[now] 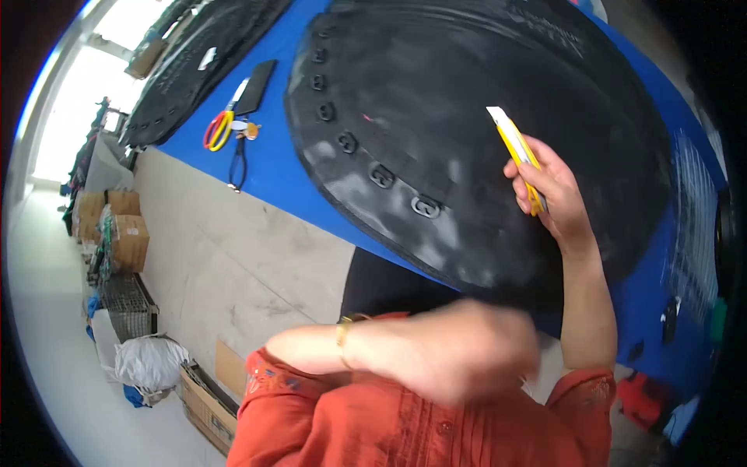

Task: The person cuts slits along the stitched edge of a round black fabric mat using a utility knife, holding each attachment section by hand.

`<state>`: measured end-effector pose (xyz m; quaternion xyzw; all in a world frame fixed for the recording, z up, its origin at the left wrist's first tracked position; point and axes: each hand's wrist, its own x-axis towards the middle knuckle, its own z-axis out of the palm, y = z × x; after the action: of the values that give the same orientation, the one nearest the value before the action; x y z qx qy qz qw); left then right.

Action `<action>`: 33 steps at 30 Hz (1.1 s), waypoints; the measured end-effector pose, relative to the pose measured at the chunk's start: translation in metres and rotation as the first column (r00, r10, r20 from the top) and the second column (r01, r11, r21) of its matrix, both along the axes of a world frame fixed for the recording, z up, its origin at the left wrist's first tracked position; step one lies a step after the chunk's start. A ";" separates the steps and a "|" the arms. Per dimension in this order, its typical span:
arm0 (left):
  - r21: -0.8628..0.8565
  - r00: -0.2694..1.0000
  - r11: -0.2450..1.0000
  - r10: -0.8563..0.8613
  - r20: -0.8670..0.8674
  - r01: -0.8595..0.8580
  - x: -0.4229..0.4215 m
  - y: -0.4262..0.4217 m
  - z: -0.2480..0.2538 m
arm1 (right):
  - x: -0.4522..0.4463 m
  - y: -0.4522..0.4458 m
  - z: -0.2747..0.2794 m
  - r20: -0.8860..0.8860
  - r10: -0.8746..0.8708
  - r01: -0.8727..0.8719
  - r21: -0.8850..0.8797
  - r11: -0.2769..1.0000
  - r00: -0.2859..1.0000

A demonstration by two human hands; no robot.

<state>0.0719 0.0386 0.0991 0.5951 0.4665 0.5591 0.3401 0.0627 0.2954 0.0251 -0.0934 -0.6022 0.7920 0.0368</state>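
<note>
My right hand [562, 194] is closed round a yellow utility knife [511, 140], its blade end pointing up and to the left. Beneath the knife lies a large black rounded sheet [436, 93] with a glossy, rubbery look. Several black buckle-like fittings [381, 176] run along its left edge. My left hand [475, 350] is in front of my body, near the table's front edge, and motion smears its fingers. Whether it holds anything cannot be made out.
On the blue table [272, 183] at left lie scissors [220, 128] with red and yellow handles, black-handled snips [238, 163] and a dark flat phone-like object [256, 87]. Another black sheet [206, 58] lies farther back. Cardboard boxes [129, 241] and a white bag [148, 362] stand along the left wall.
</note>
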 end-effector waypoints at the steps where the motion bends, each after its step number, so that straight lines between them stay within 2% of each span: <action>1: -0.057 0.955 0.959 0.268 -0.123 -0.277 -0.014 -0.006 -0.005 | 0.002 -0.001 0.000 0.011 -0.006 0.006 0.011 1.000 1.000; 2: -0.122 0.808 0.809 0.539 -0.239 -0.576 -0.021 -0.010 -0.019 | 0.001 -0.001 0.001 0.018 -0.009 0.009 0.021 1.000 1.000; 3: -0.040 0.616 0.656 0.685 -0.389 -0.754 -0.033 -0.013 -0.034 | 0.000 0.000 -0.002 -0.009 0.012 -0.012 -0.003 1.000 1.000; 4: 0.072 0.446 0.531 0.771 -0.454 -0.845 -0.046 -0.017 -0.053 | 0.000 0.000 -0.005 -0.012 0.004 -0.003 0.040 0.999 1.000; 6: 0.041 0.325 0.385 0.827 -0.458 -0.922 -0.059 -0.025 -0.069 | 0.001 -0.002 -0.005 -0.016 -0.018 0.020 0.153 0.988 1.000; 8: -0.102 0.311 0.295 0.863 -0.398 -0.950 -0.060 -0.025 -0.081 | 0.005 -0.002 -0.004 0.006 -0.011 0.009 0.188 0.982 1.000; 9: -0.115 0.319 0.298 0.862 -0.394 -0.948 -0.060 -0.024 -0.085 | 0.005 -0.002 -0.002 -0.005 0.003 -0.002 0.230 0.973 1.000; 12: 0.135 0.209 0.344 0.790 -0.577 -0.929 -0.062 -0.018 -0.091 | 0.010 -0.002 0.010 -0.003 0.017 -0.015 0.309 0.951 1.000; 13: 0.126 0.215 0.347 0.787 -0.578 -0.929 -0.062 -0.016 -0.091 | 0.012 -0.002 0.014 0.018 0.040 -0.044 0.363 0.931 0.999; 16: 0.153 0.192 0.359 0.758 -0.623 -0.920 -0.060 -0.014 -0.087 | 0.019 -0.005 0.022 0.062 0.115 -0.130 0.382 0.915 0.991; 19: 0.152 0.192 0.360 0.755 -0.627 -0.921 -0.057 -0.014 -0.087 | 0.023 -0.013 0.038 0.186 0.179 -0.239 0.382 0.893 0.966; 20: 0.212 0.165 0.381 0.749 -0.642 -0.900 -0.058 -0.015 -0.090 | 0.023 -0.017 0.044 0.221 0.194 -0.268 0.380 0.885 0.956; 22: 0.321 0.118 0.425 0.737 -0.665 -0.847 -0.062 -0.019 -0.098 | 0.025 -0.021 0.033 0.178 0.216 -0.274 0.445 0.852 0.960; 23: 0.317 0.120 0.424 0.737 -0.665 -0.848 -0.062 -0.018 -0.099 | 0.025 -0.021 0.031 0.097 0.240 -0.253 0.543 0.801 0.966; 25: 0.379 0.072 0.447 0.717 -0.693 -0.810 -0.063 -0.018 -0.099 | 0.026 -0.024 0.030 0.092 0.249 -0.257 0.558 0.789 0.964; 31: 0.367 0.107 0.505 0.688 -0.717 -0.781 -0.066 -0.021 -0.101 | 0.024 -0.033 0.033 0.117 0.219 -0.242 0.640 0.729 0.969; 33: 0.374 0.113 0.510 0.694 -0.711 -0.774 -0.066 -0.022 -0.103 | 0.024 -0.034 0.022 -0.012 0.220 -0.160 0.644 0.748 0.976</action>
<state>0.0060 0.0171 -0.0034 0.4483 0.8181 0.2966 -0.2044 0.0870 0.2616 0.0473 0.0210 -0.8397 0.5425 0.0118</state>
